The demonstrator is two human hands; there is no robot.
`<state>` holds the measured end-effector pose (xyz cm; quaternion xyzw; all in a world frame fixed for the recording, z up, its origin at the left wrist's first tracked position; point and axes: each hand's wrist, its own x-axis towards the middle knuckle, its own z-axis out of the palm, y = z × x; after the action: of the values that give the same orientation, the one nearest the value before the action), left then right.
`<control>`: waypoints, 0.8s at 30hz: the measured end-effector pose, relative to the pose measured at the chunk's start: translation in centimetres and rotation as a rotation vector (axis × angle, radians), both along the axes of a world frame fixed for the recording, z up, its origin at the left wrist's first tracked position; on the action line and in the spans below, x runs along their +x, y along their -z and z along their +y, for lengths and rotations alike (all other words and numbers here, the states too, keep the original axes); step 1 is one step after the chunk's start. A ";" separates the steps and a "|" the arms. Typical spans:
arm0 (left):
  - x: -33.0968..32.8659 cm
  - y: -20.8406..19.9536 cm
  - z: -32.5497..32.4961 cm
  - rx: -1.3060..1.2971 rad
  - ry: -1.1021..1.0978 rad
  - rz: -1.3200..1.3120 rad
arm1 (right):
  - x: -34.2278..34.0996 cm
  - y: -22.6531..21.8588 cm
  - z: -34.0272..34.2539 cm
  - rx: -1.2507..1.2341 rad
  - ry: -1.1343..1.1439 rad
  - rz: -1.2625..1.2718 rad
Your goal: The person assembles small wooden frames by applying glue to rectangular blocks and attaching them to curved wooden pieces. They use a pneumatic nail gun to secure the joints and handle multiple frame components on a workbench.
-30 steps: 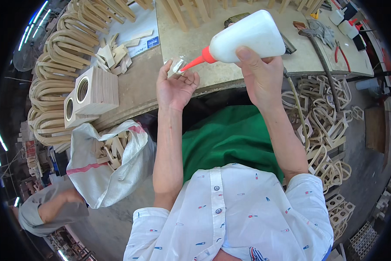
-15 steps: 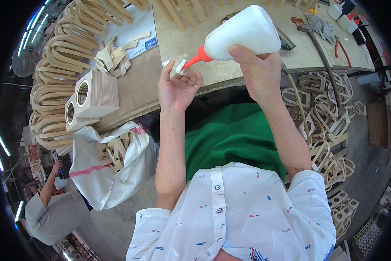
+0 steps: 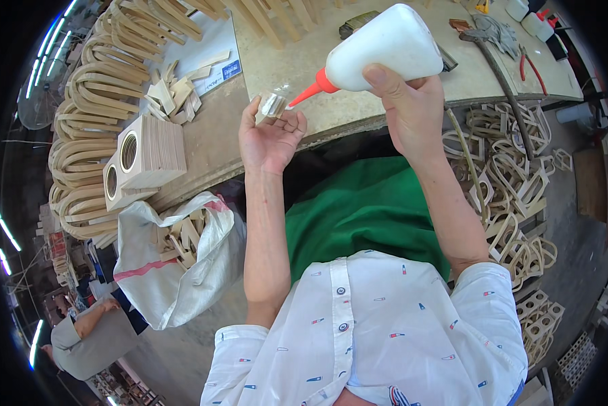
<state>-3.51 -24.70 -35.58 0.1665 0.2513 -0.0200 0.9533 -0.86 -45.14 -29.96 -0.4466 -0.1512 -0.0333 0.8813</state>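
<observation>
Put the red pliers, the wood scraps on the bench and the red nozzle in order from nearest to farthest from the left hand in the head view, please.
1. Red nozzle: by the fingertips of the left hand, on its right.
2. Wood scraps: to its left, on the bench.
3. Red pliers: far right.

White squeeze bottle (image 3: 388,54), red nozzle (image 3: 307,94), in right hand (image 3: 413,115), tilted, base up to far right, nozzle pointing down-left. Small shiny, partly clear piece (image 3: 272,105) at left hand's (image 3: 272,141) fingers, just left of nozzle tip; contact unclear.
</observation>
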 end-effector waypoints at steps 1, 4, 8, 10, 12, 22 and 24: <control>0.0 -0.1 -0.1 -0.016 -0.005 0.007 | -0.1 0.3 0.1 0.010 -0.004 0.010; 0.0 -0.1 -0.2 -0.033 0.000 -0.005 | -0.2 0.8 0.6 0.034 -0.023 0.008; 0.0 -0.3 -1.0 -0.033 -0.014 0.018 | -0.4 0.9 0.8 0.005 -0.042 0.000; 0.0 -0.1 -1.0 -0.076 -0.008 0.014 | -0.4 0.8 0.9 -0.008 -0.048 0.016; 0.1 -0.3 -1.4 -0.074 -0.007 0.005 | -0.3 0.9 0.8 -0.011 -0.049 0.020; -0.2 -0.1 -1.1 -0.043 0.023 -0.006 | -0.1 1.0 0.5 -0.006 -0.039 0.029; -0.3 -0.1 -1.0 -0.020 0.014 -0.006 | -0.1 0.9 0.4 0.000 -0.037 0.023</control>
<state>-3.78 -25.68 -35.45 0.1588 0.2470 -0.0286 0.9555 -0.92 -44.71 -30.90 -0.4439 -0.1494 -0.0119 0.8834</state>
